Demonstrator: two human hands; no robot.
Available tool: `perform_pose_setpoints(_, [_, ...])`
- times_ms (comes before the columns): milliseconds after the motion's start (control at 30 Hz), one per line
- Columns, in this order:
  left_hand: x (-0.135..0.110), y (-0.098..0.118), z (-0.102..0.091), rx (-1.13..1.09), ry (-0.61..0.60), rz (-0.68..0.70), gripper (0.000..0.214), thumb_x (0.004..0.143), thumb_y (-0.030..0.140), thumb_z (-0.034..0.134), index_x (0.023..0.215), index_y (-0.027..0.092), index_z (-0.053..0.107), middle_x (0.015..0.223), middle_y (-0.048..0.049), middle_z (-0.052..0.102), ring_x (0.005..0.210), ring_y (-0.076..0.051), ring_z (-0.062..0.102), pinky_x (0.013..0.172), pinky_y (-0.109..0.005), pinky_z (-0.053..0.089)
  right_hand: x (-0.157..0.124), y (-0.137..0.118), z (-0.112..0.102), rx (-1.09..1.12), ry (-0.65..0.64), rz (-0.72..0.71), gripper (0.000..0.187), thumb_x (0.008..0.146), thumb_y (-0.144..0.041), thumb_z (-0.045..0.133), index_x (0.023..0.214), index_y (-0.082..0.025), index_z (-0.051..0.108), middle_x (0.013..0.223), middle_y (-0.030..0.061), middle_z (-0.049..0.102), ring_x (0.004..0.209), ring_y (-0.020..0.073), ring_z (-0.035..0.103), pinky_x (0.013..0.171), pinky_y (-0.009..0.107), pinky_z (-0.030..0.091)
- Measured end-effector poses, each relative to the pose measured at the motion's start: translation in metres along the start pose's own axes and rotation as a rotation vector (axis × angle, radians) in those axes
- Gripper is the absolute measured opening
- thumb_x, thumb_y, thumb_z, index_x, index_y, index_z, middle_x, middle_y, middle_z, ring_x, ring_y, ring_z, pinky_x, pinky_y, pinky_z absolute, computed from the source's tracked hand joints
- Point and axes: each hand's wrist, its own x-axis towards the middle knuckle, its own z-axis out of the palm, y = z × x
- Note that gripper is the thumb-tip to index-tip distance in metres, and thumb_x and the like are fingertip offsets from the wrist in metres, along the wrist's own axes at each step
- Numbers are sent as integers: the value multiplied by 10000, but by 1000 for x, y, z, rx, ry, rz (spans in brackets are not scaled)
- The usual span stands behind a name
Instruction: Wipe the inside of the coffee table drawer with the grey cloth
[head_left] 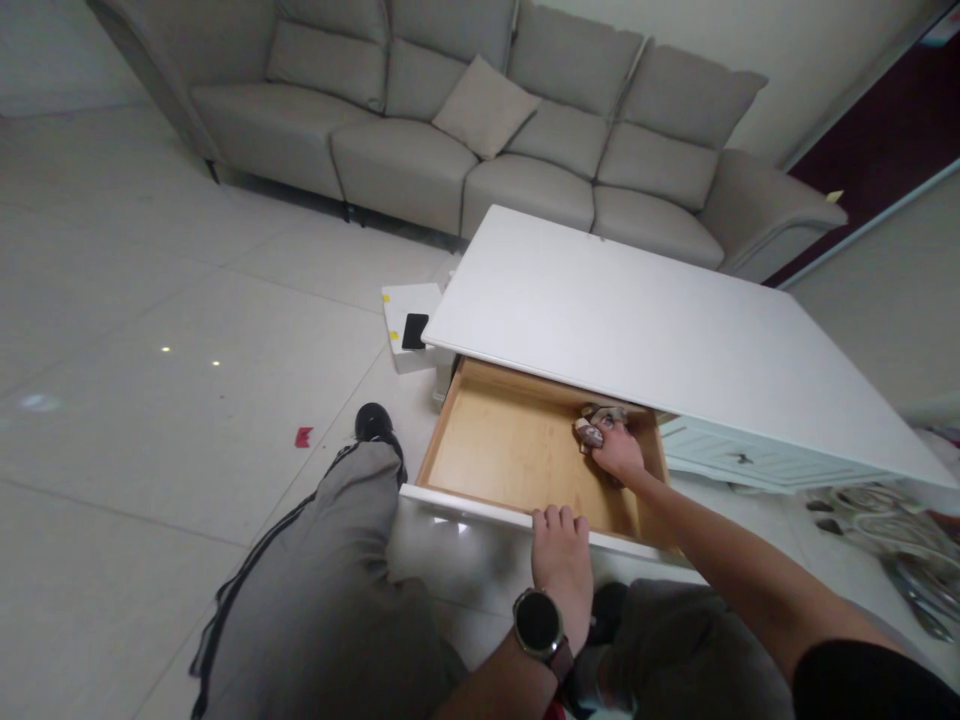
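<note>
A wooden drawer (495, 440) is pulled out from the white coffee table (630, 310). Over the top of the drawer's white front, the fingers of my left hand (561, 555) are hooked; a round watch (538, 622) sits on that wrist. My right hand (619, 452) reaches inside the drawer, near its back right corner. Its fingers are closed on a small brown-and-white patterned object (589, 432), whose kind I cannot make out. Part of this object is hidden by the hand, and another part lies against the drawer's back.
Beside the table's left end, a white box (409, 300) carries a black flat device (415, 331). A grey sofa (405, 150) with a cushion (486, 108) stands behind. A red scrap (303, 437) lies on the tiled floor. Coiled items (874, 510) lie at right.
</note>
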Motion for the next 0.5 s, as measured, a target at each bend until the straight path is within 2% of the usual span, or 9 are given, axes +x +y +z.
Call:
perform_pose_setpoints(100, [0,0,-1,1,-12,0,351,1014,182,420,1266,209,663,1212,-127,652,1123,-294,523,991,-470,373,4,-21,2,150,2,-26,391,668,-214,635,1043,-262,734,1041,143,656,970,344,658,932,559,460])
perform_pose_setpoints(200, [0,0,-2,9,-14,-4,366,1015,174,405,1276,200,661,1207,-127,658,1128,-298,527,1002,-470,378,12,-65,18,328,-40,-99,451,656,-224,589,1089,-237,712,999,90,727,913,288,688,912,494,538])
perform_pose_setpoints(267, [0,0,-1,15,-8,-6,374,1012,167,403,1277,205,664,1214,-125,661,1145,-299,526,1014,-473,378,19,-109,39,468,-67,-145,563,634,-230,560,1186,-210,672,1035,60,750,922,254,701,916,448,564])
perform_pose_setpoints(367, [2,1,6,18,-2,2,399,1000,155,414,1300,220,670,1225,-125,667,1166,-295,522,1024,-476,381,31,-189,73,895,-77,-183,728,609,-235,575,1335,-186,584,1136,58,748,1018,250,693,1002,457,540])
perform_pose_setpoints(433, [5,1,14,25,12,7,433,987,145,429,1341,209,669,1228,-140,667,1167,-303,520,1022,-483,388,41,-239,91,988,-71,-193,697,632,-249,590,1327,-198,577,1173,55,736,1060,235,674,1033,431,524])
perform_pose_setpoints(500, [10,3,23,-27,38,-1,475,970,117,429,1370,205,670,1210,-155,668,1150,-316,526,1006,-493,403,50,-276,101,973,-88,-154,621,649,-260,596,1268,-208,597,1131,43,736,1039,231,667,1036,426,522])
